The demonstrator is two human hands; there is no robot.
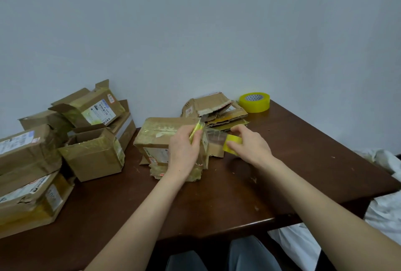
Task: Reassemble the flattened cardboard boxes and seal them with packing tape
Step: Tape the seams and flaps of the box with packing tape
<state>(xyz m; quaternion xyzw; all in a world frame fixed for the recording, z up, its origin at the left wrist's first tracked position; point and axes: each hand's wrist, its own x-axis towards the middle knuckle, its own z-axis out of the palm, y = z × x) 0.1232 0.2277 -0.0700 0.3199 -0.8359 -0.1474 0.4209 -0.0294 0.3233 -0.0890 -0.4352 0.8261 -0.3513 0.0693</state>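
Observation:
A worn cardboard box (pixel 160 138) with old tape and a shipping label sits in the middle of the brown table (pixel 217 197). My left hand (pixel 184 151) grips a yellow utility knife (pixel 196 129), its blade up near the box's right end. My right hand (pixel 249 142) holds a small yellow tape roll (pixel 233 142) just right of the box. A clear strip of tape (pixel 213 135) stretches from the roll to the box, close to the blade. Behind the box lies a pile of flattened cardboard (pixel 217 110).
A larger yellow tape roll (pixel 255 102) stands at the back right of the table by the wall. Several assembled and taped boxes (pixel 65 140) are stacked on the left. White plastic bags (pixel 386 210) lie past the table's right edge. My knees show below the front edge.

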